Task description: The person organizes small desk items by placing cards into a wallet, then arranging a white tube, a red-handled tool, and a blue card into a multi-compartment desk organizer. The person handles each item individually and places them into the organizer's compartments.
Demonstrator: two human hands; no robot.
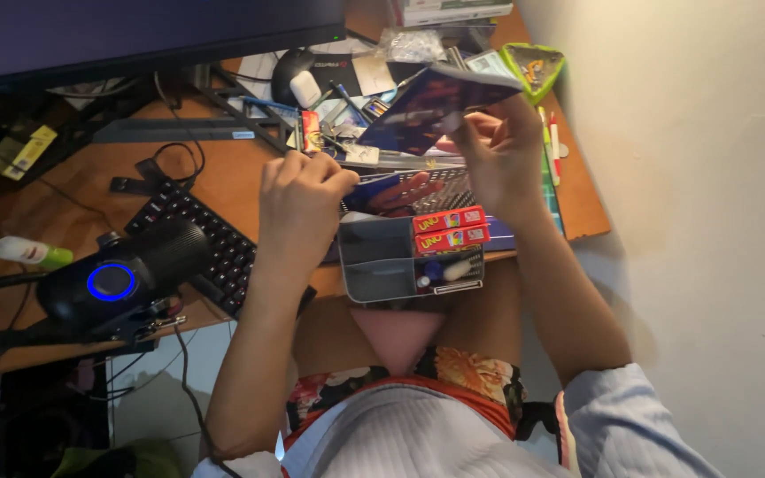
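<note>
My right hand holds up a dark glossy booklet or card sleeve above the cluttered desk, tilted towards me. My left hand is a closed fist at the left edge of a grey compartment organiser; whether it holds anything is hidden. Two red card-game boxes lie side by side in the organiser's right part, with a pen or marker in the slot below them. A blue and red printed item lies between my hands, behind the organiser.
A black keyboard and a microphone with a blue ring light sit at left. A monitor stands at the back, a computer mouse and scattered pens behind. A green triangular tray is far right, near the wall.
</note>
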